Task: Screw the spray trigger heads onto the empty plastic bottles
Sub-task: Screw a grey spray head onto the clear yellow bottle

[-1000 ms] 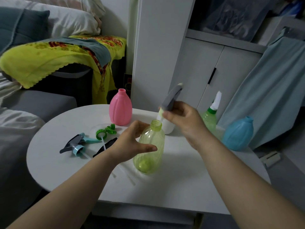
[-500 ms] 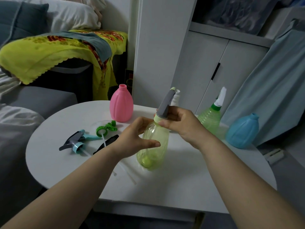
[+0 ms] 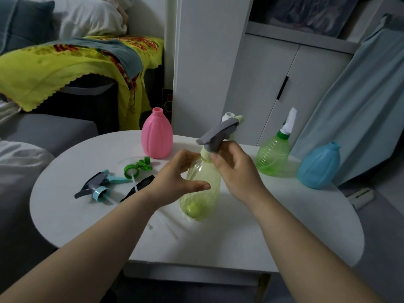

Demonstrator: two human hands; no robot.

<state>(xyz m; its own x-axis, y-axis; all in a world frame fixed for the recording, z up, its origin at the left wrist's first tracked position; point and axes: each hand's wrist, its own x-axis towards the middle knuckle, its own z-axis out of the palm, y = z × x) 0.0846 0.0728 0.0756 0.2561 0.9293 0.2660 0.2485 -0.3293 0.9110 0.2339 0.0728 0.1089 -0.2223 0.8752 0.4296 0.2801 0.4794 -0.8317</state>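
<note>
Bottle (image 3: 202, 184) central on table (image 3: 87, 226), edges well apart

The right hand (image 3: 237, 171) covers the collar of the grey plastic spray trigger head (image 3: 218, 133), so its seating on the translucent yellow-green plastic bottle (image 3: 203, 189) cannot be told. Behind the head, a white bottle (image 3: 228, 116) shows only its top. The black plastic trigger head (image 3: 142, 183) lies half hidden behind the left hand (image 3: 175, 178).

A yellow-green blanket (image 3: 54, 68) hangs beyond the round white table (image 3: 218, 237).
</note>
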